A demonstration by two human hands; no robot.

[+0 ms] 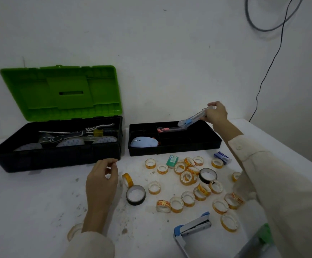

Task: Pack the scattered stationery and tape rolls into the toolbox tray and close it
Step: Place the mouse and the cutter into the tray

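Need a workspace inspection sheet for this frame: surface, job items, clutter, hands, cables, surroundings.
Surface: white table, stained and speckled.
Job's things: toolbox open, green lid up; tray out beside it, holding a blue mouse and pink cutter; small tape rolls, two black tape rolls, stapler, green box and blue box loose on the table.
Clutter: green item at lower right edge, unidentifiable.
Grippers: left hand hovers above the table, loosely curled, empty; right hand grips a blue cutter over the tray.
Cables: black cable down the wall; grey loop above.
Surroundings: white wall.
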